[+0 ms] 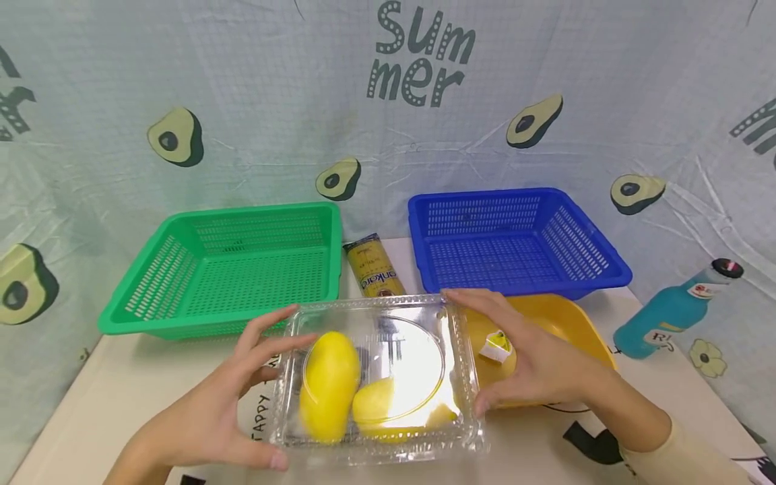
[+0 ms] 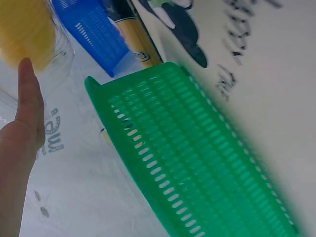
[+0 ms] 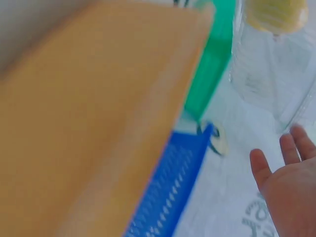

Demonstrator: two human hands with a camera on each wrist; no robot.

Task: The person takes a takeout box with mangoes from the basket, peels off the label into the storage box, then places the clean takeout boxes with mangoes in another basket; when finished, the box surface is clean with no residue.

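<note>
Between both hands is a clear plastic clamshell box (image 1: 378, 448), lid down, in front of me in the head view. Inside it lie yellow mangoes, one lengthwise at the left (image 1: 329, 387) and another lower right, partly hidden by glare. My left hand (image 1: 212, 404) holds the box's left side, fingers along the upper edge and thumb low at the near corner. On the other side, my right hand (image 1: 539, 360) spans the right edge, fingertips at the far corner and thumb near the front. The wrist views show fingertips at the clear plastic.
Behind stand a green basket (image 1: 242, 323) at left and a blue basket (image 1: 521, 289) at right, with a yellow packet (image 1: 372, 266) between them. A yellow basin (image 1: 570, 323) holds a yellow-and-white item (image 1: 497, 347). A turquoise bottle (image 1: 667, 316) stands far right.
</note>
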